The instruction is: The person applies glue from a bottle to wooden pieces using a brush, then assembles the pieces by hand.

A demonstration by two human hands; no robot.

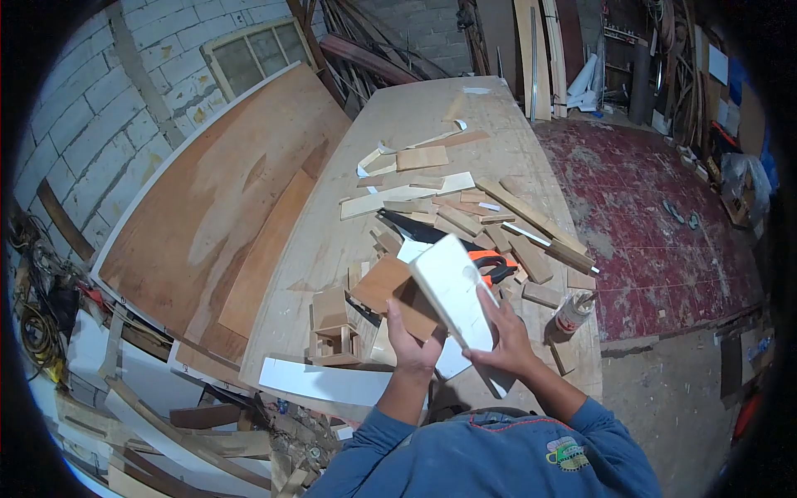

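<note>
My left hand (413,342) is closed at the lower edge of a brown wooden board (383,283), its thumb up along the near side. My right hand (505,339) grips a long white board (449,280) by its right edge, held tilted over the workbench. The white board overlaps the brown one in this view. Behind it lies a handsaw (415,228) with an orange and black handle (496,267). Left of my left hand stands a small open wooden box (335,342). A glue bottle (573,312) with a whitish body is to the right of my right hand.
Wood offcuts (459,220) and strips are scattered across the workbench (290,286). A white strip (324,378) lies along its near edge. A large plywood sheet (224,199) leans at the left. On the right is a dark red floor (631,216) with a pair of sandals (681,214).
</note>
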